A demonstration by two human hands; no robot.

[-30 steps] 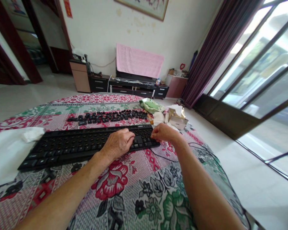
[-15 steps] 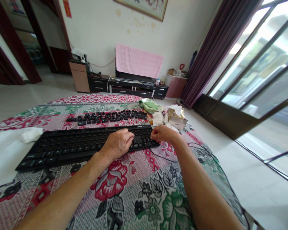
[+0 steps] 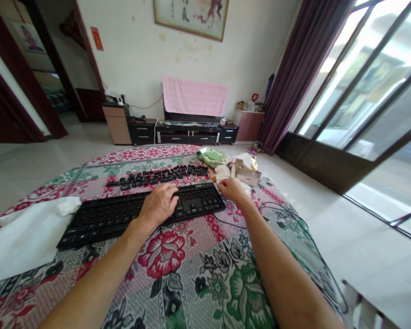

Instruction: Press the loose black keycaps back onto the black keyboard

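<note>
A black keyboard (image 3: 104, 217) lies on the flowered tablecloth, many of its key places without caps. My left hand (image 3: 158, 204) rests across it right of the middle, fingers curled over it and thumb toward the right. Just off the keyboard's back right corner is my right hand (image 3: 231, 188), its fingers pinched together. What they hold, if anything, is hidden. Behind the keyboard, many loose black keycaps (image 3: 157, 177) lie in a long band. Crumpled white tissue (image 3: 222, 172) is just beyond my right hand.
A white cloth (image 3: 23, 240) lies left of the keyboard. At the back right are a green packet (image 3: 213, 156) and a gold tissue box (image 3: 248, 168). A black cable (image 3: 294, 214) runs over the right side of the tablecloth (image 3: 205, 242).
My right hand has left the keyboard's number keys for a spot just beyond its right end. My left hand sits a little farther left on the keyboard. The view has tilted up.
</note>
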